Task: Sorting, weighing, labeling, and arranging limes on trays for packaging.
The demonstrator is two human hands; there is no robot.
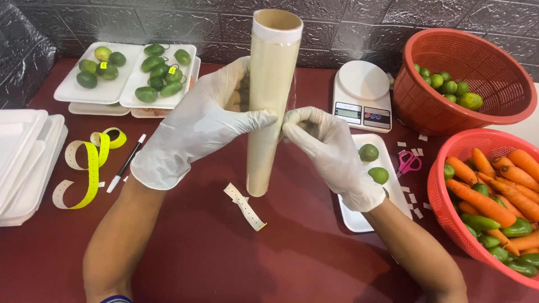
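Observation:
A roll of clear cling film [269, 95] on a cardboard tube stands upright on the dark red table [252, 252]. My left hand [196, 126], in a white glove, wraps around the roll's middle from the left. My gloved right hand [328, 148] pinches the film's edge at the roll's right side. Just behind my right hand lies a white foam tray [359, 219] with limes [369, 152] on it.
Two foam trays of limes [126, 73] sit at the back left, a stack of foam trays [22, 163] at the left edge. A yellow tape measure [90, 163], pen [126, 163], white scale [363, 92], pink scissors [409, 163] and two red baskets [466, 73] [449, 219] of limes and carrots surround.

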